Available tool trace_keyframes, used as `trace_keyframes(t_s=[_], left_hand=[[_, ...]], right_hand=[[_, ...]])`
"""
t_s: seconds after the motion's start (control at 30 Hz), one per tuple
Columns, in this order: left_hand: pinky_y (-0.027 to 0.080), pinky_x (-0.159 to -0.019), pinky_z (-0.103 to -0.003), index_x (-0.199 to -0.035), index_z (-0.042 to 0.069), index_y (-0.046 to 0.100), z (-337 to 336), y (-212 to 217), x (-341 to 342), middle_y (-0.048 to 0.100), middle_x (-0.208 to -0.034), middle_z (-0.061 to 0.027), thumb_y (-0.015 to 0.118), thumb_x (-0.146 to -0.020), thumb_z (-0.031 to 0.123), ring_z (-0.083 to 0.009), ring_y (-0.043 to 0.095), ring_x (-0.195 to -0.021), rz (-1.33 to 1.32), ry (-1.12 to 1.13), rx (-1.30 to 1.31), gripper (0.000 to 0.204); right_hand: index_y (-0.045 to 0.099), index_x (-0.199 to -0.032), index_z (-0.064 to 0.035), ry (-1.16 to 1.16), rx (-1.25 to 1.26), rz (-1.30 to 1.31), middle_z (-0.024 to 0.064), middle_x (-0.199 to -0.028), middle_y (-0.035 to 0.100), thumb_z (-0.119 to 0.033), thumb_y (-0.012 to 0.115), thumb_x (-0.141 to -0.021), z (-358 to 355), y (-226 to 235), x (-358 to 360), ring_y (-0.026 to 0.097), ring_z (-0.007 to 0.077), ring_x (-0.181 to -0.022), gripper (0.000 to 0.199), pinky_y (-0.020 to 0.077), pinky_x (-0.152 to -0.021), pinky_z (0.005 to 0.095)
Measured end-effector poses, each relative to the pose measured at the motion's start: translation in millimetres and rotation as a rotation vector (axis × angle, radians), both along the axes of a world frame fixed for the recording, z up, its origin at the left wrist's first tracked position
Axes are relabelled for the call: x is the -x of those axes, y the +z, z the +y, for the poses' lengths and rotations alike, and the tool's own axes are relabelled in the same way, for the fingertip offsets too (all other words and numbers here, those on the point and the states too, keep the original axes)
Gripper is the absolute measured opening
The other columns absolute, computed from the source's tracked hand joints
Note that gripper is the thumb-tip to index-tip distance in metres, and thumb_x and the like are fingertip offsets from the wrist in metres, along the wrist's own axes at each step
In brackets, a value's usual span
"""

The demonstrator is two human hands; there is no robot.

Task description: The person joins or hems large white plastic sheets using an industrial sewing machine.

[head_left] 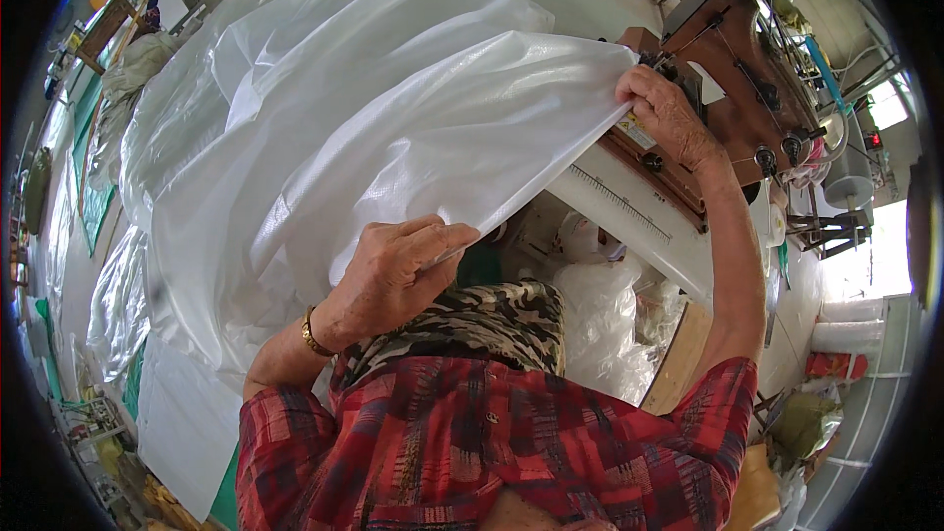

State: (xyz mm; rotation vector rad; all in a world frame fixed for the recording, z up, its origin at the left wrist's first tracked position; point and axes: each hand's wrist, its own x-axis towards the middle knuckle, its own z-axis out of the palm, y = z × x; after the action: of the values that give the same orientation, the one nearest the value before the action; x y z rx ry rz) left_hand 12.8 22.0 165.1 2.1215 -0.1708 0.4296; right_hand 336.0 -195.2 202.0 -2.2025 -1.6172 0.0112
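A large sheet of shiny white plastic fabric (393, 128) spreads in folds from the far left over to a brown sewing machine (733, 59) at the upper right. My left hand (403, 270) pinches the near edge of the sheet in front of my body. At the sheet's right corner, close beside the machine's needle area, my right hand (669, 118) is closed on the fabric. The edge runs taut between both hands. Part of the needle area is hidden behind my fingers and the fabric.
A white table edge with a printed ruler (619, 199) lies below the machine. Clear plastic bags (605, 324) are bunched under it, near a wooden board (678, 359). Bundled fabric (123, 108) is piled at the left. Shelving and rolls (851, 336) stand at the right.
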Motion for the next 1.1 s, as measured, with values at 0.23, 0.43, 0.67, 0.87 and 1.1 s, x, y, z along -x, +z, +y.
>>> trace_keyframes(t_s=[0.23, 0.43, 0.67, 0.87, 1.1], left_hand=[[0.045, -0.054, -0.036, -0.104, 0.001, 0.065, -4, 0, 0, 0.058, -0.074, -0.0145, 0.064, -0.080, -0.003, -0.0326, 0.058, -0.059, -0.002, 0.004, -0.003, 0.024], [0.047, -0.055, -0.037, -0.105, 0.002, 0.065, -10, -17, 3, 0.061, -0.076, -0.0149, 0.063, -0.082, -0.001, -0.0336, 0.060, -0.061, 0.042, -0.026, 0.041, 0.024], [0.048, -0.059, -0.040, -0.109, 0.004, 0.064, -30, -60, -1, 0.062, -0.079, -0.0141, 0.063, -0.082, 0.002, -0.0336, 0.061, -0.065, 0.017, -0.140, -0.040, 0.027], [0.051, -0.062, -0.043, -0.108, 0.003, 0.061, -45, -74, -11, 0.064, -0.085, -0.0144, 0.064, -0.081, 0.003, -0.0355, 0.063, -0.071, 0.051, -0.181, -0.079, 0.027], [0.052, -0.062, -0.038, -0.104, 0.003, 0.065, -57, -79, -13, 0.065, -0.085, -0.0163, 0.064, -0.080, 0.000, -0.0355, 0.065, -0.072, 0.101, -0.158, -0.057, 0.024]], right_hand=[[0.047, -0.089, -0.0009, 0.008, 0.084, -0.123, 0.0142, -0.093, 0.050, -0.003, 0.046, -0.083, -4, 0, -2, 0.051, 0.0333, -0.093, 0.007, 0.0439, -0.088, 0.0409], [0.049, -0.091, -0.0014, 0.007, 0.098, -0.297, 0.0162, -0.091, 0.048, -0.012, 0.047, -0.088, 0, -9, 2, 0.052, 0.0360, -0.094, 0.011, 0.0429, -0.084, 0.0446], [0.054, -0.108, -0.0034, -0.329, -0.388, -0.469, 0.0141, -0.109, 0.055, -0.014, 0.062, -0.088, -1, -55, 27, 0.052, 0.0367, -0.100, 0.025, 0.0423, -0.087, 0.0465], [0.058, -0.117, -0.0060, -0.538, -0.425, -0.599, 0.0110, -0.124, 0.057, -0.014, 0.061, -0.087, -14, -84, 31, 0.052, 0.0324, -0.116, 0.032, 0.0369, -0.100, 0.0492], [0.055, -0.125, -0.0108, -0.562, -0.414, -0.664, 0.0068, -0.133, 0.053, -0.013, 0.065, -0.081, -6, -98, 35, 0.047, 0.0258, -0.127, 0.045, 0.0240, -0.111, 0.0521]])
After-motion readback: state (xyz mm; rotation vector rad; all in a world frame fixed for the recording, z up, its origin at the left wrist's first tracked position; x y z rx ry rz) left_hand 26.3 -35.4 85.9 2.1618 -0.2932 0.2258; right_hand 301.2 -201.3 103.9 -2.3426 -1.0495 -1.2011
